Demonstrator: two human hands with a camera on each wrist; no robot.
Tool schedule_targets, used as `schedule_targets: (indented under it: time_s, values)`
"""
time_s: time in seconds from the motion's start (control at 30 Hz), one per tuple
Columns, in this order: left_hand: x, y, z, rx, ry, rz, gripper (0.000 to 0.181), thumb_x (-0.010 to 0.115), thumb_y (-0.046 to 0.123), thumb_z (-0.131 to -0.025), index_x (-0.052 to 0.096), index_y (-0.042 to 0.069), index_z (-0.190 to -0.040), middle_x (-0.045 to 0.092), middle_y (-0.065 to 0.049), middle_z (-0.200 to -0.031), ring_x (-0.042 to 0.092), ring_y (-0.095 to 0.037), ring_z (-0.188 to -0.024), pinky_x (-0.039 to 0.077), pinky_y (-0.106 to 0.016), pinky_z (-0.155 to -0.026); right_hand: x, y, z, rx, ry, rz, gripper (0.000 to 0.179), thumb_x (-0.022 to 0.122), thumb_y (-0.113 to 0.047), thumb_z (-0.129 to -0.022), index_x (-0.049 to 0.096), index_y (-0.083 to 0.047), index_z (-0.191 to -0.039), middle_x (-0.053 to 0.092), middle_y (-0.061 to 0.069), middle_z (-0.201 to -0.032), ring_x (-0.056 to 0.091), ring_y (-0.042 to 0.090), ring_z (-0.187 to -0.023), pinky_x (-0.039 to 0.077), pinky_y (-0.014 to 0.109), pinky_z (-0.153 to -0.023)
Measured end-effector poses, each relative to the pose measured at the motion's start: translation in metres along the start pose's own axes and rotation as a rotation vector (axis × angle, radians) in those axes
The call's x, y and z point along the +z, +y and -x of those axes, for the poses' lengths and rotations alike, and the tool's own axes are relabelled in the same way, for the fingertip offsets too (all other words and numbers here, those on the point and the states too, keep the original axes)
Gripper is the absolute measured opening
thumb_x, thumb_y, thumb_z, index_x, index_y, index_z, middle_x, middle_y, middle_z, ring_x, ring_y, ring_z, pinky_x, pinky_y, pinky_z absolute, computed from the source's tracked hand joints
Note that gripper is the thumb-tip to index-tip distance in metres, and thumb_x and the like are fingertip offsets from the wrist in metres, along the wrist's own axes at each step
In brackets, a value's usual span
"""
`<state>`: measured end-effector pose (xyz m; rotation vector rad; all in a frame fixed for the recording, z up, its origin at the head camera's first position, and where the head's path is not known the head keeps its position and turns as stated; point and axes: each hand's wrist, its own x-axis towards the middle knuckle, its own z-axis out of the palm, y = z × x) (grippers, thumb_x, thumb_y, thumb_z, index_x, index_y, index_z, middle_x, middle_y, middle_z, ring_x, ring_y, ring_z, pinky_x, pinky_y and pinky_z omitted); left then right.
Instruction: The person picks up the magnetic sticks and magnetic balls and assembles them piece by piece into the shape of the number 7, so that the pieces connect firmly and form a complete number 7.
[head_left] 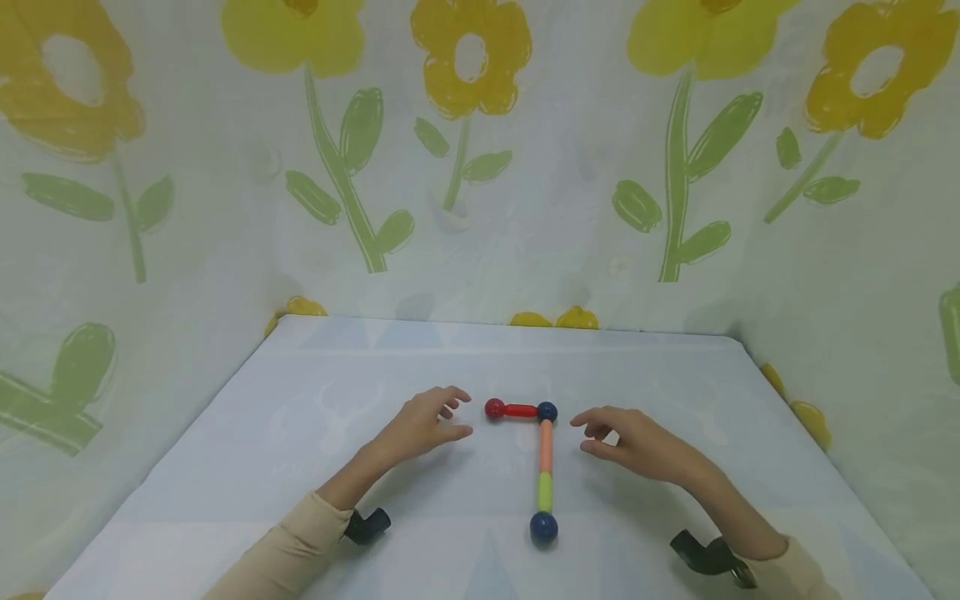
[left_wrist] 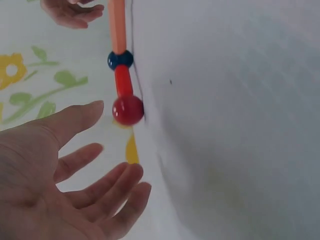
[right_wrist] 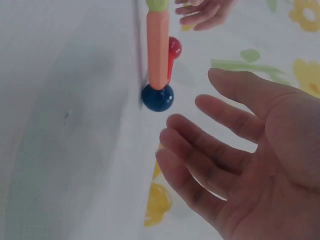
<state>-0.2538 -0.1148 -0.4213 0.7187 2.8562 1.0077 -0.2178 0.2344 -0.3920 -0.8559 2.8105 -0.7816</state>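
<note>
On the white table lies an L-shaped chain of toy balls and rods. Its red ball joins a short red rod, which meets a dark blue ball at the corner. From there an orange rod and a yellow-green rod run toward the near side, ending in a second dark blue ball. My left hand hovers left of the red ball, fingers loosely bent and holding nothing. Just right of the corner ball is my right hand, relaxed, with nothing in it.
The table ends at a back edge against a hanging cloth printed with yellow flowers, which also encloses both sides. Black wrist mounts sit under both forearms, close over the tabletop.
</note>
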Motion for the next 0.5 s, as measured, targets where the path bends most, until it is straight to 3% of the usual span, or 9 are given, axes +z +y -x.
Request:
schedule_targets:
  time_s: [0.17, 0.5]
  values:
    - [-0.007, -0.008, 0.005, -0.022, 0.081, -0.092, 0.046, 0.076, 0.029, -0.085, 0.061, 0.014, -0.126, 0.065, -0.009, -0.11, 0.063, -0.025, -0.103, 0.054, -0.037, -0.081, 0.003, 0.009, -0.002, 0.075, 0.089, 0.044, 0.036, 0.07, -0.021, -0.09, 0.064, -0.011, -0.124, 0.07, 0.006, -0.112, 0.064, 0.021, -0.1, 0.056, 0.044, -0.085]
    - [-0.017, -0.025, 0.011, -0.023, 0.184, -0.236, 0.045, 0.077, 0.028, -0.084, 0.062, 0.011, -0.123, 0.064, -0.013, -0.11, 0.056, -0.02, -0.09, 0.049, -0.037, -0.079, 0.003, 0.019, -0.01, 0.174, 0.245, 0.134, 0.043, 0.071, -0.025, -0.09, 0.061, -0.007, -0.127, 0.067, 0.015, -0.114, 0.063, 0.03, -0.103, 0.056, 0.046, -0.085]
